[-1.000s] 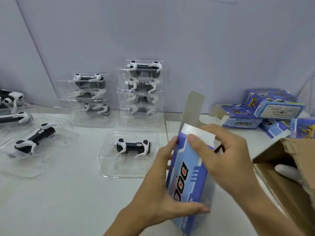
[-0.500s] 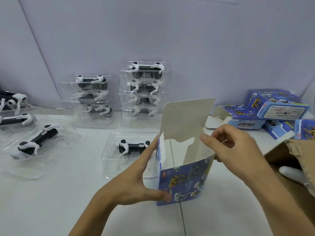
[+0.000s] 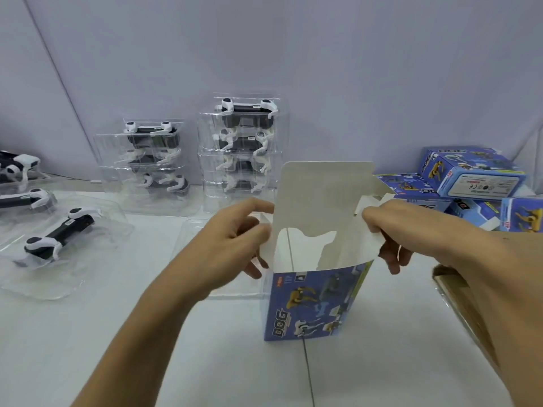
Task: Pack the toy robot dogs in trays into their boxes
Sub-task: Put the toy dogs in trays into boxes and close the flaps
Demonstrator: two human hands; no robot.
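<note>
box: upright blue printed cardboard box (image 3: 311, 304), mouth up, between both hands
left hand (image 3: 232, 239): pinches the left side flap
right hand (image 3: 411, 230): pinches the right side flap
tray: clear plastic tray (image 3: 194, 245) lies just behind-left, nearer the left hand

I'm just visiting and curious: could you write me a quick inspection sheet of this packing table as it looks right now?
Surface: white table, a seam runs under the box.
Job's things: blue box upright, top open, lid flap up; two stacks of trayed dogs at the wall; loose trays on the left.
Clutter: other blue boxes piled on the right; brown carton.
Hands: left hand and right hand each pinch a side flap.
Cables: nothing seen.
Surroundings: plain pale wall.
</note>
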